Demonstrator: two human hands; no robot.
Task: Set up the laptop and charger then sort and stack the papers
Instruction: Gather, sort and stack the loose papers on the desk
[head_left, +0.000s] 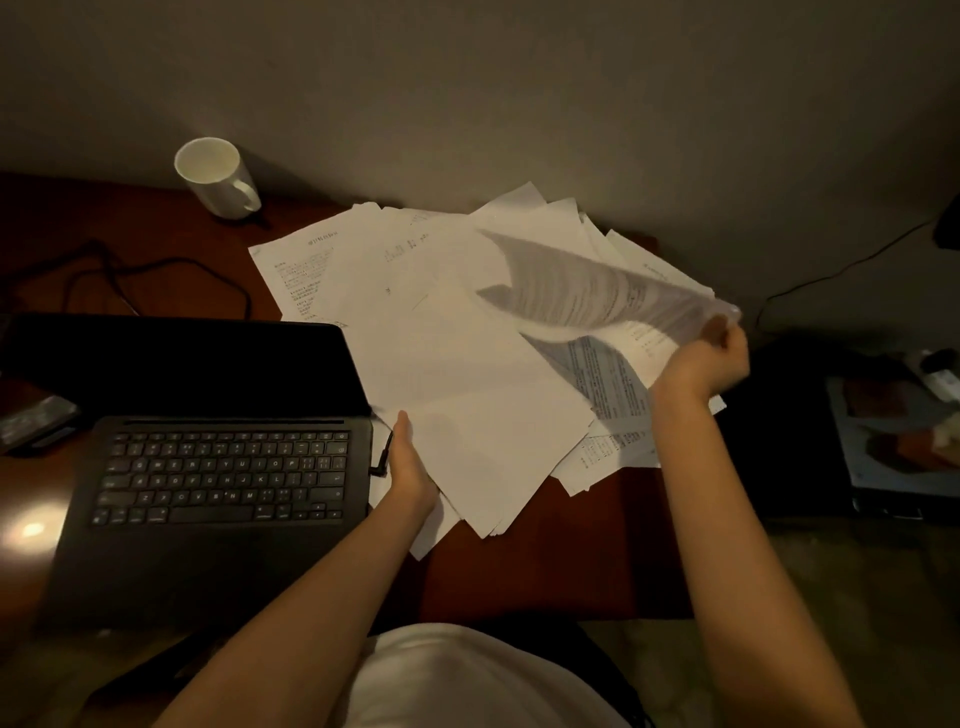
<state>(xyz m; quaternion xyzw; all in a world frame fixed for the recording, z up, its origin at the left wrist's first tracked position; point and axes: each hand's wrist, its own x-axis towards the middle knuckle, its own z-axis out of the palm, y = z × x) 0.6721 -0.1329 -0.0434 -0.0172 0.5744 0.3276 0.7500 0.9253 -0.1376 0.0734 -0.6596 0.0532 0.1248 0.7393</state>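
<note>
My right hand (714, 358) pinches one lifted sheet (587, 283) by its corner above the scattered papers (467, 364) beside the open laptop (218, 467), while my left hand (410, 467) grips the gathered stack's edge, so I should lay it squarely, slowly.

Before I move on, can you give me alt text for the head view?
The right hand lifts one printed sheet off a loose pile of papers on a dark desk, while the left hand holds the pile's near edge. An open laptop sits left, a white mug behind.
</note>
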